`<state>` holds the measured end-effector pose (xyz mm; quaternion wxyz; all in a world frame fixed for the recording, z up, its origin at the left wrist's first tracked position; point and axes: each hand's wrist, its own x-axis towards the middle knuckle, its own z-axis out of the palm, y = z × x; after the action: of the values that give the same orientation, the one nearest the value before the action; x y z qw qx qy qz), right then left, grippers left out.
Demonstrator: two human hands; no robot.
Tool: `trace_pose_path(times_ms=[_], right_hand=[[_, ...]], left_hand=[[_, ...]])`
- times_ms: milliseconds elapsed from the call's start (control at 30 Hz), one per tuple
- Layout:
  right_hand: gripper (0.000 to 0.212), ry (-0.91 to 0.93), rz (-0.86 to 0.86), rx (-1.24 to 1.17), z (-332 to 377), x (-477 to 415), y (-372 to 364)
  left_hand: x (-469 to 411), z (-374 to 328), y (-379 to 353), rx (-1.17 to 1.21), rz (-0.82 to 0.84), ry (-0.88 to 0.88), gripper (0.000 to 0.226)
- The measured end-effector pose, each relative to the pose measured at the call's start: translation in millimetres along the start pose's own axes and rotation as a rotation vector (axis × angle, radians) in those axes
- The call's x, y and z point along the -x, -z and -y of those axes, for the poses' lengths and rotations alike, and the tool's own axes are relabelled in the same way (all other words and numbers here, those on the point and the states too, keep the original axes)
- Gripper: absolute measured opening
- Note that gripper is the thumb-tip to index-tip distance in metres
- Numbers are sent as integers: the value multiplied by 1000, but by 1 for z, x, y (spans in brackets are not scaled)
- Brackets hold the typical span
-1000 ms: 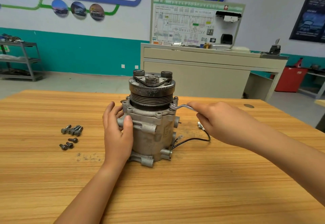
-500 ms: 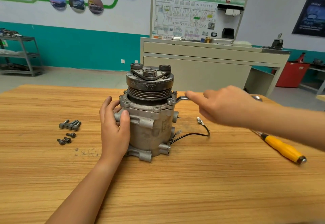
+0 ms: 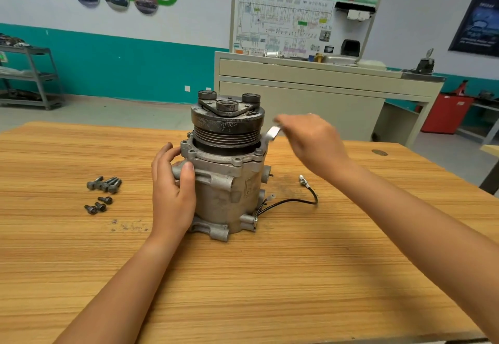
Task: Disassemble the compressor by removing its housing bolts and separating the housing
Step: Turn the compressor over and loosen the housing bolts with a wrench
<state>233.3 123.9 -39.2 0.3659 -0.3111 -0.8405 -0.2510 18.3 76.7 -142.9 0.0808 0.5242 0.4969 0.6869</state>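
L hand (image 3: 172, 189) curls round compressor (image 3: 229, 195); R hand (image 3: 310, 143), blurred, grips wrench (image 3: 272, 133) just left of it. Risk: wrench could slip, knuckles hit pulley (image 3: 226, 134), compressor tips.

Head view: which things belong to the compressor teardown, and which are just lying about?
In the job: compressor, gripped by the left hand; wrench, held by the right hand; loose bolts on the table.
Lying about: wiring-diagram board, metal shelf rack, red bin.
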Motion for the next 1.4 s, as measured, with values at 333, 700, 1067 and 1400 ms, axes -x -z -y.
trace_pose_path(times_ms=[333, 700, 1067, 1400], right_hand=[[42, -280, 465, 101, 37, 22, 64], [58, -177, 705, 486, 87, 6, 55], [49, 140, 777, 537, 26, -12, 59], [21, 274, 113, 229, -11, -10, -9]], left_hand=[[0, -1, 2, 8, 27, 34, 33], [0, -2, 2, 21, 31, 51, 37], [-1, -1, 2, 32, 34, 59, 38], [-2, 2, 4, -22, 55, 5, 50]])
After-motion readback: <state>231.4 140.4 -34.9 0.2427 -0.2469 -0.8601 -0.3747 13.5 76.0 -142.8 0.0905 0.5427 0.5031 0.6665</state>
